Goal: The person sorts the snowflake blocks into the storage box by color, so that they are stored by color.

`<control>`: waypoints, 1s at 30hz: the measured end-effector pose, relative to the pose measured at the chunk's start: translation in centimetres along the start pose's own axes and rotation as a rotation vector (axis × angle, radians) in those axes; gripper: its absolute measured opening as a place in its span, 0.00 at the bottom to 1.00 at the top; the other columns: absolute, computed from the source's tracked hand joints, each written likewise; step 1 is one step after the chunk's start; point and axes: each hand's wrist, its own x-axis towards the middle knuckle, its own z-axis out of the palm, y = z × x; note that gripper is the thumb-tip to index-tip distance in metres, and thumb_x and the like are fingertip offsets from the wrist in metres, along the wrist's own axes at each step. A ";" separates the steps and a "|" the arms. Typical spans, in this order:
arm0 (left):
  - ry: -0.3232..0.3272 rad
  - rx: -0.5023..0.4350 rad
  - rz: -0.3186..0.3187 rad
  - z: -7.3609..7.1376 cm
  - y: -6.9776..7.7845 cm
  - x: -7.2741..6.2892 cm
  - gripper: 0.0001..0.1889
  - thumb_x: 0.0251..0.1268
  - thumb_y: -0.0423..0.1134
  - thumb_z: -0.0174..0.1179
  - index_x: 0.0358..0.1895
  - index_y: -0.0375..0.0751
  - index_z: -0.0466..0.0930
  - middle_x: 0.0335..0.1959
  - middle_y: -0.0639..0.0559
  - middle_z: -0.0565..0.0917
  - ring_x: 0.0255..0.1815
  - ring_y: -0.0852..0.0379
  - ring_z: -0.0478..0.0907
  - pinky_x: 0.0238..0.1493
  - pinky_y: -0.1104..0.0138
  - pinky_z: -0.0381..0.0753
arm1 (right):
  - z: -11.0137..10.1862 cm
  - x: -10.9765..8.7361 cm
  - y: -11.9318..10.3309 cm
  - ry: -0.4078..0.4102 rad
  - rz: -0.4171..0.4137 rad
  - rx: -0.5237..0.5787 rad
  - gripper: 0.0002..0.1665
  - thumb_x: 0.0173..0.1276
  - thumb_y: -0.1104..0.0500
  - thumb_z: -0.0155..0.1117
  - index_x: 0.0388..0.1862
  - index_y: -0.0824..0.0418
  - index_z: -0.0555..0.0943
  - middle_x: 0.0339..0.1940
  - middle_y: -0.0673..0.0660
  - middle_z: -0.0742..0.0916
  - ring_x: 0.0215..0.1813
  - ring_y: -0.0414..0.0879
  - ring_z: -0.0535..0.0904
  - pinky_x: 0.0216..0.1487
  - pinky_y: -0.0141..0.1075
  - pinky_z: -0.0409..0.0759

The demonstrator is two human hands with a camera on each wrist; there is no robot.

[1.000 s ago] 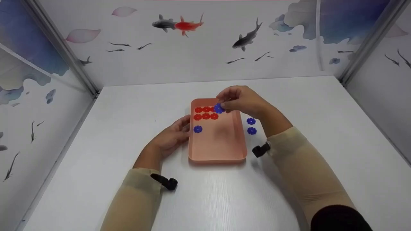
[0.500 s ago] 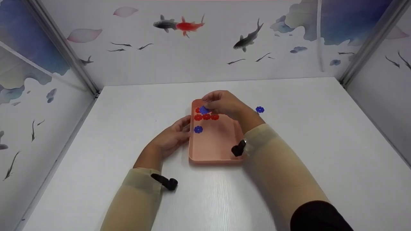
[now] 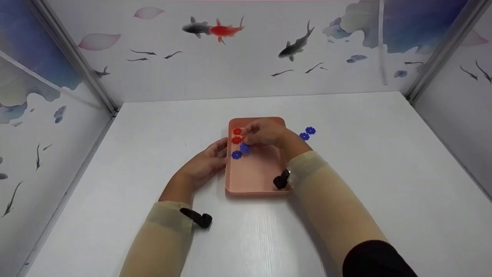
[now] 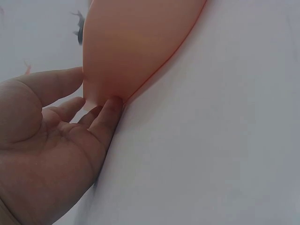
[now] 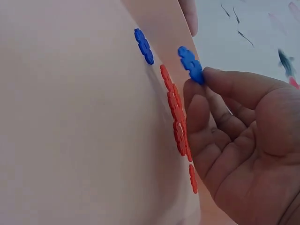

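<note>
A pink rectangular tray (image 3: 255,181) lies on the white table, bearing red and blue flower-shaped plastic pieces. My right hand (image 3: 265,132), over the tray's upper left part, pinches a blue flower-shaped piece (image 5: 191,64) between thumb and fingertip. That piece is tilted and raised above the tray floor in the right wrist view. Another blue piece (image 3: 236,154) lies flat by the left wall. Red pieces (image 3: 237,140) sit in rows beyond it, partly hidden by the right hand. My left hand (image 3: 207,163) rests its fingertips against the tray's outer left wall (image 4: 136,51).
Two more blue pieces (image 3: 310,130) lie on the table to the right of the tray, just beyond the right wrist. White panels (image 3: 246,69) painted with fish enclose the table at the back and sides.
My right hand has carried the blue piece leftward over the red rows, then down towards the blue piece in the tray. The left hand stays at the tray's wall.
</note>
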 end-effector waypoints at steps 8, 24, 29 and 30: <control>0.006 0.010 0.002 0.0 0.0 0.0 0.46 0.71 0.32 0.69 0.87 0.58 0.56 0.89 0.61 0.57 0.89 0.58 0.56 0.85 0.58 0.67 | 0.2 -0.1 -0.2 -0.029 0.039 -0.110 0.14 0.70 0.53 0.78 0.54 0.46 0.90 0.52 0.51 0.91 0.53 0.51 0.88 0.60 0.40 0.88; 0.019 0.003 -0.008 0.1 0.1 -0.2 0.45 0.71 0.32 0.69 0.86 0.60 0.57 0.88 0.61 0.59 0.88 0.59 0.59 0.83 0.60 0.71 | 0.0 -0.4 -1.2 0.018 0.011 -0.105 0.18 0.70 0.53 0.77 0.58 0.48 0.88 0.51 0.51 0.91 0.52 0.52 0.88 0.57 0.40 0.91; 0.029 0.002 -0.004 0.1 0.1 -0.2 0.46 0.71 0.32 0.70 0.86 0.59 0.57 0.88 0.61 0.59 0.88 0.58 0.58 0.84 0.60 0.69 | -1.2 -1.4 -2.0 -0.005 -0.074 -0.043 0.22 0.72 0.53 0.76 0.63 0.50 0.86 0.53 0.52 0.91 0.55 0.55 0.89 0.62 0.48 0.90; 0.029 0.003 -0.004 0.2 0.1 -0.2 0.46 0.71 0.32 0.70 0.86 0.60 0.57 0.88 0.61 0.59 0.89 0.57 0.57 0.84 0.59 0.69 | -1.6 -1.7 -2.1 -0.004 -0.096 -0.034 0.22 0.72 0.53 0.75 0.64 0.51 0.86 0.54 0.54 0.91 0.56 0.56 0.88 0.63 0.49 0.90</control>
